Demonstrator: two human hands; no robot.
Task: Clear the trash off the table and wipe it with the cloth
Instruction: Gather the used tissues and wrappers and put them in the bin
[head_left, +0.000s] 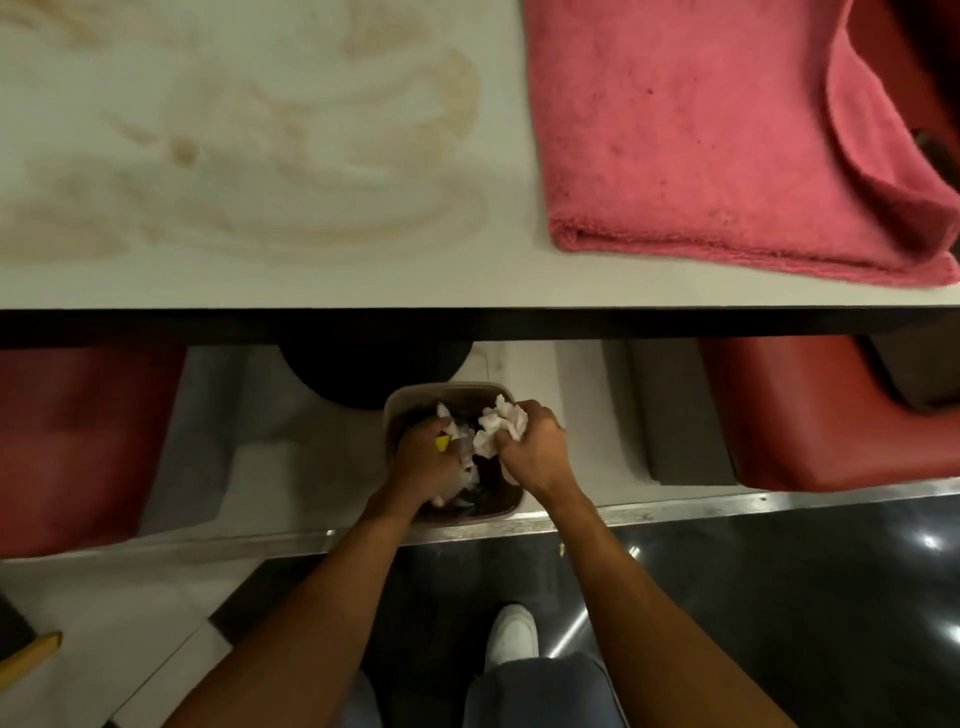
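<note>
Both my hands reach down over a small grey trash bin (402, 400) on the floor under the table edge. My right hand (535, 447) grips a wad of crumpled white tissue (498, 423) above the bin's mouth. My left hand (423, 457) is inside the bin, its fingers curled round a yellow scrap (442, 442) and bits of white paper. The white table (311, 280) carries broad brown smears (291, 156) across its left half. A folded pink cloth (691, 130) lies on its right side, one corner hanging over the far right edge.
Red seats stand on both sides under the table, left (78, 441) and right (831, 410). The dark table base (374, 364) sits just behind the bin. A metal floor strip (675, 512) runs across. My white shoe (511, 631) stands on dark glossy floor.
</note>
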